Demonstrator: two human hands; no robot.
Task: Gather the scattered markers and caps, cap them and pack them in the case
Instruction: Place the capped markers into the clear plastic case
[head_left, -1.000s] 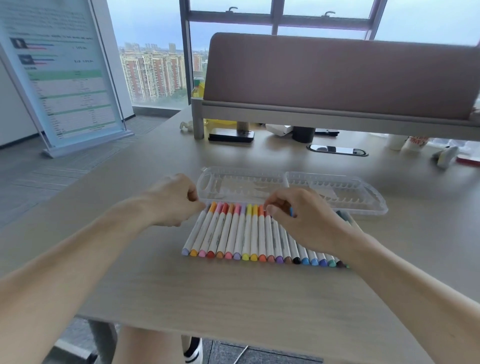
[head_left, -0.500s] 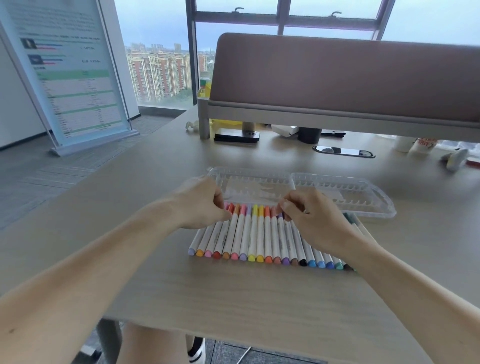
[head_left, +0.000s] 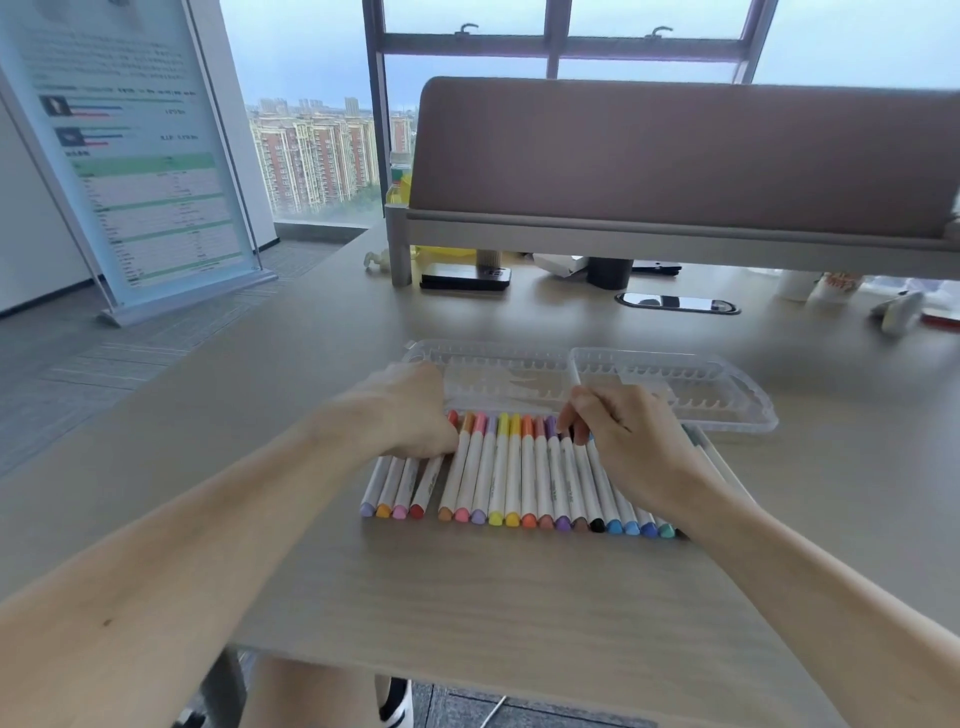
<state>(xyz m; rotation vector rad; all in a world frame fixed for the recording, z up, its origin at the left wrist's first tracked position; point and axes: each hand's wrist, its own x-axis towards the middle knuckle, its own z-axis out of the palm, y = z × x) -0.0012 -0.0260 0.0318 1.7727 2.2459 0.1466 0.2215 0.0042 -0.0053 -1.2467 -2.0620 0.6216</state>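
We see a row of markers (head_left: 511, 467) lying side by side on the counter (head_left: 467, 597), white barrels coloured at both ends, from lilac and orange through yellow to blue and green. The barrel print is too small to read, and the standing sign (head_left: 140, 156) is blurred. Just behind the row, the clear case (head_left: 675, 374) lies opened flat, showing only notched ridges. The left grip (head_left: 410, 410) curls over the four leftmost markers' far ends; whether it grasps them we cannot tell. The right grip (head_left: 631, 441) pinches a far cap.

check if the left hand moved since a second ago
Yes: the left hand shifted right, past the clear case's left corner, and now covers the leftmost markers' tops.
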